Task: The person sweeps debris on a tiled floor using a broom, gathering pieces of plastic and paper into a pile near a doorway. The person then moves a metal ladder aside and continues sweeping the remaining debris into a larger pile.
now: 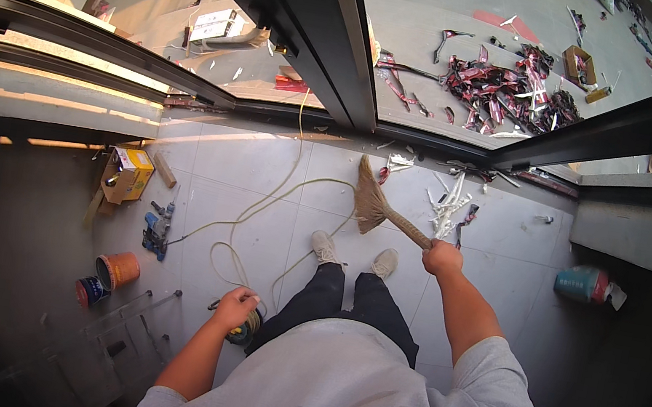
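Note:
My right hand point(442, 259) is closed round the handle of a straw broom point(374, 198). The broom's fan-shaped bristles point away to the left, near the tiled floor ahead of my shoes. To the right of the bristles lie white strips of scrap point(449, 204) and a dark, reddish scrap piece point(469, 215). A smaller white scrap point(397, 164) is by the door track. My left hand point(239, 306) hangs at my left side with its fingers curled in; whether they hold anything is hidden. Just below it is a cable reel point(245, 329), partly covered by that hand.
A pale cable point(242, 220) loops over the floor near my feet. On the left are a blue power tool point(158, 230), an orange bucket point(117, 269), and a yellow box point(128, 175). A teal bag point(582, 283) lies right. Beyond the dark frame point(346, 79) is a scrap heap point(514, 93).

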Tool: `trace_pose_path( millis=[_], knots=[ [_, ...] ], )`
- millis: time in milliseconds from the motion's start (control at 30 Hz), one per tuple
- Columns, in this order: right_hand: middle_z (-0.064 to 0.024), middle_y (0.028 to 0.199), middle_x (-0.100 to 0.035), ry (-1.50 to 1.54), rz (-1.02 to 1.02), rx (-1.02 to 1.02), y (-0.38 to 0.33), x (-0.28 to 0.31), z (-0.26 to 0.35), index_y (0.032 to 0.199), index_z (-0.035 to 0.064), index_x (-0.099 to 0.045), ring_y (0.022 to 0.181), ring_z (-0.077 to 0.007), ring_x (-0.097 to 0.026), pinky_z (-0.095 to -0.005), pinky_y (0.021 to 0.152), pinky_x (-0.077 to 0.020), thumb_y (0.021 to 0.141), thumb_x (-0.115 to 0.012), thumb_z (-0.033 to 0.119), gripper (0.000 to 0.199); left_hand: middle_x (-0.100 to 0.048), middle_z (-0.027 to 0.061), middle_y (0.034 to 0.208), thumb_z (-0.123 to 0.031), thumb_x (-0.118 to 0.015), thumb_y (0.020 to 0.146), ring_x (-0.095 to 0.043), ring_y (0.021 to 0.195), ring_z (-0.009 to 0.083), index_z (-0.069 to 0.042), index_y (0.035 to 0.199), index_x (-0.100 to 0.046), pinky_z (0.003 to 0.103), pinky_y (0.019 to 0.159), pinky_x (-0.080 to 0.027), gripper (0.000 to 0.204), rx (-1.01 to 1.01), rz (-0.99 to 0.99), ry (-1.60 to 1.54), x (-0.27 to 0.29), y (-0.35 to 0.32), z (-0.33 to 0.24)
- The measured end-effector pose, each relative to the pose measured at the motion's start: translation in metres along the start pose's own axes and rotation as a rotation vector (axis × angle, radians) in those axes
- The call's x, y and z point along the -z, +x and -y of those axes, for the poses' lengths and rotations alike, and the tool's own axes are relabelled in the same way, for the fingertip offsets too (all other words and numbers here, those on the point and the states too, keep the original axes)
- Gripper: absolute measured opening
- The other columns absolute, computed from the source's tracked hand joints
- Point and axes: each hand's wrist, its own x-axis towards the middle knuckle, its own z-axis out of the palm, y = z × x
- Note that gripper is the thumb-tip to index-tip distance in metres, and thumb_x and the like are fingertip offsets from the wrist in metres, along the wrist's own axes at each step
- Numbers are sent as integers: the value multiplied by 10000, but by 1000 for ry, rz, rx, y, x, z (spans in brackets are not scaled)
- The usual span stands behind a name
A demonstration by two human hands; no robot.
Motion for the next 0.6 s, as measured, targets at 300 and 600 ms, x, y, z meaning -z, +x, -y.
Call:
trace_pose_path(
  millis=[300,600],
  knots=[
    [-128,1146,-727,-17,-66,-306,-42,23,-47,1170,137,-706,1070,-319,-690,-446,922,-548,893,-613,291,330,-712,90,878,-215,-693,908,-662,747,168,20,1048,-697,326,714,-532,274,90,14,2,59,56,25],
    [-188,1002,-735,21,-243,-294,-132,15,-32,1197,79,-674,942,-389,-704,-498,847,-555,909,-638,319,377,-685,71,849,-216,-689,893,-659,734,161,-7,981,-688,319,647,-502,227,75,41,-113,77,109,-6]
  ],
)
